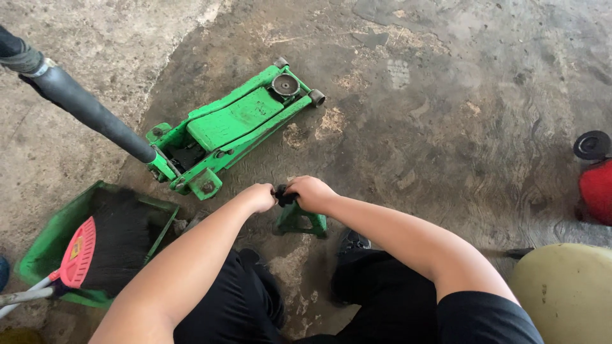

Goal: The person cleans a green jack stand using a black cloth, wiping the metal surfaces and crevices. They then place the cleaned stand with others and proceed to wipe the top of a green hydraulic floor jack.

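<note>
A small green jack stand (299, 223) stands on the concrete floor between my knees. Both hands rest on its black top. My left hand (258, 196) grips the top from the left, and my right hand (309, 192) closes over it from the right. Just beyond lies a green floor jack (233, 121), its round saddle at the far end. Its long black handle (83, 105) rises toward the upper left.
A green dustpan (51, 245) at the lower left holds a red broom with black bristles (105, 245). A red container with a black cap (596, 185) sits at the right edge. A pale yellow rounded object (567, 290) is at the lower right. The floor is stained, rough concrete.
</note>
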